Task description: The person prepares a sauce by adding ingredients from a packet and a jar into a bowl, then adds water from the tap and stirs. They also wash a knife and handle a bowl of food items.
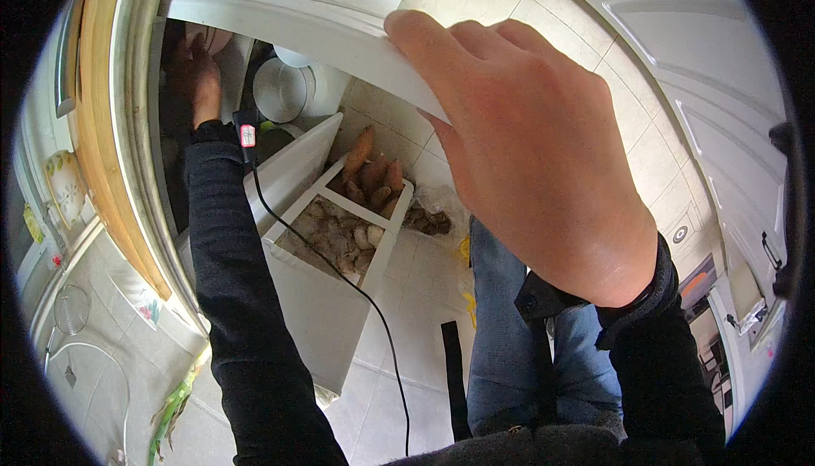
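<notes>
My right hand (528, 148) grips the edge of a white cabinet door (305, 36), thumb on one side and fingers over the other. My left hand (197, 74) reaches into the dark cabinet interior at the upper left, close to a pinkish round thing (213, 38); shadow hides its fingers. Right of that hand stand a white round container (280, 90) and a black plug-like device (245, 134) with a red-and-white label, its black cable hanging down. Below, a white divided bin (321, 313) holds sweet potatoes (372, 173) in one compartment and pale brown root vegetables (337, 230) in the other.
A clear plastic bag with dark brown items (428, 219) lies on the tiled floor beside the bin. Green onions (169, 409) are at the lower left, below the wooden-edged counter (105, 109). White panelled doors (700, 84) line the right side.
</notes>
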The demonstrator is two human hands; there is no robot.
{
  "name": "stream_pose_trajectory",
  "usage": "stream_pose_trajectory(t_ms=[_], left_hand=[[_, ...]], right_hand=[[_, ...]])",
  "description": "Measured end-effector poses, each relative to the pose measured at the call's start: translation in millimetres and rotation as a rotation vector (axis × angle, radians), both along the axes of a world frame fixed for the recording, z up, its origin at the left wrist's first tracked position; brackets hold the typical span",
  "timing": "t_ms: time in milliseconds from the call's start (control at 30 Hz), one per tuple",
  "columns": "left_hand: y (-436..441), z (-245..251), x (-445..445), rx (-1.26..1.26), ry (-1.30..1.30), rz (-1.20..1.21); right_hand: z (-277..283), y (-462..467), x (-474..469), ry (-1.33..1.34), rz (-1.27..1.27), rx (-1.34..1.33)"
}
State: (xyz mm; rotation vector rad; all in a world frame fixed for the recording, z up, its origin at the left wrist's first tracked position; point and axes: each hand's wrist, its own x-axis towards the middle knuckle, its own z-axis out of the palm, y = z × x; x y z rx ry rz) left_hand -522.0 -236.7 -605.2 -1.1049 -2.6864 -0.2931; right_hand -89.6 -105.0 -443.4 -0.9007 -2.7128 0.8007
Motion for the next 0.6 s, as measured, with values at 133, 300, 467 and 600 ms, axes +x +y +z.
stream_pose_trajectory(t_ms=[133,300,467,600], left_hand=[[-17.7,-16.5,-8.7,0.154,0.270,-0.228],[-47.1,-2.2,37.1,0.132,0.524,-0.243],[-62.7,20.8,146.8,0.319,0.188,0.059],[-82.5,75.8,255.5,0.330,-0.083,0.018]], right_hand=[[2.4,1.8,1.3,-0.015,0.011,-0.045],[-0.2,2.7,2.0,0.004,0.024,-0.031],[2.3,4.3,4.4,-0.018,0.051,-0.043],[5.6,5.9,4.1,-0.124,0.043,-0.170]])
